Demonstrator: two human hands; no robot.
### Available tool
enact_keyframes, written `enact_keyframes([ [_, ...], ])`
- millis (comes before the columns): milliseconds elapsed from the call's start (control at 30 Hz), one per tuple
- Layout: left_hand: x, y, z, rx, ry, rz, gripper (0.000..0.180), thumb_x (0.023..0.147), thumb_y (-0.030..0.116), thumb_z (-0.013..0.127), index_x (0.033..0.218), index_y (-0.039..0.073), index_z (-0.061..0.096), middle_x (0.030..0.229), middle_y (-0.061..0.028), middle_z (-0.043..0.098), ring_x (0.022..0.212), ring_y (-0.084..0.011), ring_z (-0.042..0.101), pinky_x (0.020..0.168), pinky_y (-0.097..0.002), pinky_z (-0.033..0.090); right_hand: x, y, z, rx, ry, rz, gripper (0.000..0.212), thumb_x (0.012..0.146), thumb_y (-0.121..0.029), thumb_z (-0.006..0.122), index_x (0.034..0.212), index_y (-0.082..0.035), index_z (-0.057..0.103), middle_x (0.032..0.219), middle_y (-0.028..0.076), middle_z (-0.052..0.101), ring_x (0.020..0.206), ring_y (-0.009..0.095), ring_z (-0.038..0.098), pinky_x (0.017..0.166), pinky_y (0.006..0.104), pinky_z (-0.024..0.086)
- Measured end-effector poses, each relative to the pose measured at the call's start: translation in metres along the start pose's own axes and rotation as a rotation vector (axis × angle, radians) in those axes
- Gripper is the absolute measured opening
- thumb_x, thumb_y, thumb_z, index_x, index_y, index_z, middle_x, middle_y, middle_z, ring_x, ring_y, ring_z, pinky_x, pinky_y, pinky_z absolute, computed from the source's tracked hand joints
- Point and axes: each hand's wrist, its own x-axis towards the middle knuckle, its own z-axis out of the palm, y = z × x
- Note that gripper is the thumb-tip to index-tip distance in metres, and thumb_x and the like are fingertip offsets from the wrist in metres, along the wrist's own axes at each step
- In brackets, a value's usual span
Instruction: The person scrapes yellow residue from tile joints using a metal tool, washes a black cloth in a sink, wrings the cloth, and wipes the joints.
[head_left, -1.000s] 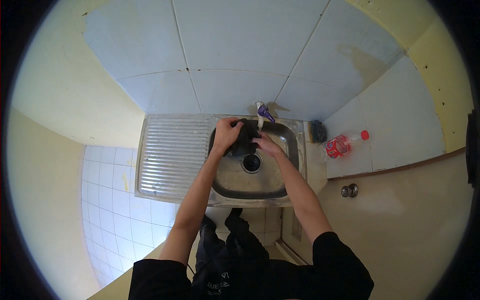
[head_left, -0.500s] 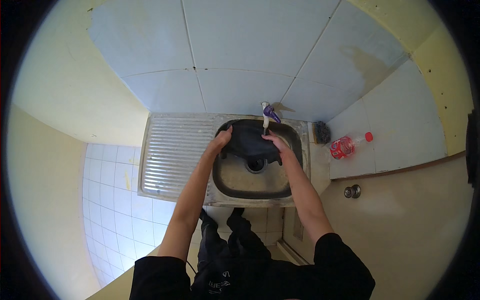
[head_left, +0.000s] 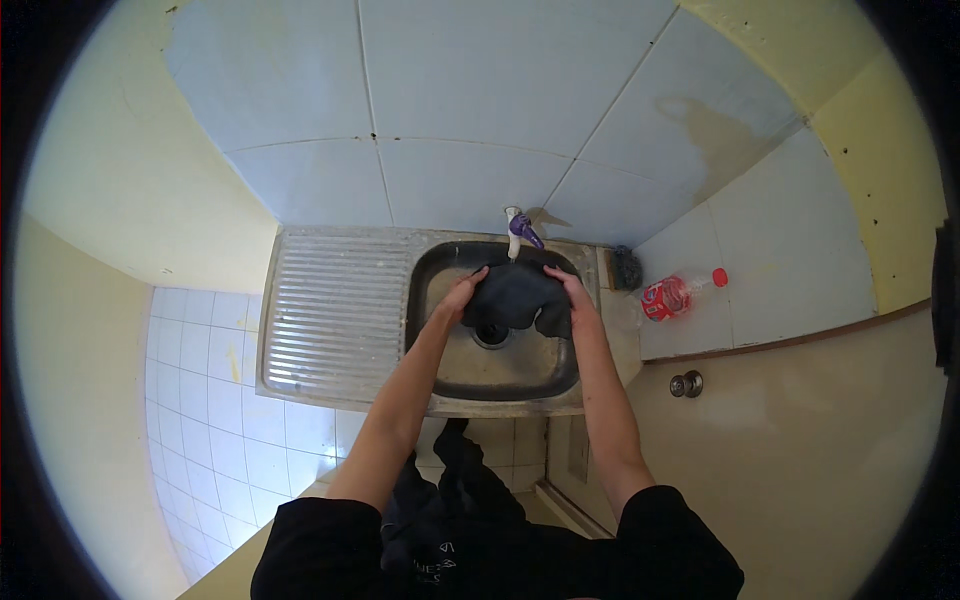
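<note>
A dark, limp cloth is stretched between my two hands over the sink basin, just below the tap with its purple handle. My left hand grips the cloth's left edge, thumb on top. On the other side my right hand has hold of the upper right edge. The cloth's lower edge sags above the round drain, which shows in part. Whether water runs from the tap is hard to make out.
A ribbed metal drainboard adjoins the basin on the left. Right of the sink, a dark scouring pad sits in the corner, and a clear bottle with red label and cap lies on the tiled ledge. A door knob is nearer, at right.
The cloth has come slightly nearer and now hangs bunched, its lower right corner drooping. My hands have drawn a little closer together, and the view has shifted slightly.
</note>
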Motion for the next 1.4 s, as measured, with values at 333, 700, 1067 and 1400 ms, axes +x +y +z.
enact_keyframes([
  [333,0.014,-0.028,0.01,0.392,-0.194,0.596,0.038,0.094,0.013,0.057,0.13,0.005,0.05,0.123,-0.0073,0.056,0.11,-0.0182,0.054,0.093,-0.0308,0.043,-0.024,-0.014,0.013,-0.116,-0.17,0.025,0.021,0.088,-0.018,0.061,0.104,-0.004,0.061,0.096,0.007,0.065,0.086,0.02,0.063,0.077,0.0333,0.05],
  [700,-0.066,-0.033,0.037,0.721,-0.222,0.729,0.063,0.075,0.014,0.08,0.129,0.003,0.05,0.11,-0.0092,0.063,0.102,-0.0189,0.059,0.089,-0.0328,0.048,-0.034,-0.019,0.059,-1.355,-0.267,-0.322,0.03,0.082,-0.025,0.07,0.092,0.002,0.065,0.083,0.012,0.068,0.079,0.022,0.065,0.071,0.0328,0.05],
  [1067,-0.023,-0.017,-0.005,0.848,-0.216,0.756,0.036,0.076,-0.005,0.059,0.112,-0.001,0.06,0.106,-0.0094,0.066,0.095,-0.0173,0.062,0.086,-0.0315,0.048,-0.065,-0.026,0.113,-2.208,-0.423,-0.791,0.02,0.069,-0.012,0.074,0.082,0.002,0.068,0.081,0.021,0.067,0.082,0.033,0.069,0.068,0.0411,0.056],
  [1400,-0.026,-0.032,0.016,0.579,-0.2,0.701,0.035,0.08,0.001,0.062,0.115,0.003,0.058,0.101,-0.007,0.064,0.098,-0.0182,0.059,0.089,-0.0328,0.048,-0.061,0.0,0.096,-1.873,-0.136,-0.987,0.034,0.07,-0.002,0.068,0.101,0.0,0.055,0.089,0.018,0.062,0.084,0.037,0.065,0.068,0.044,0.053],
])
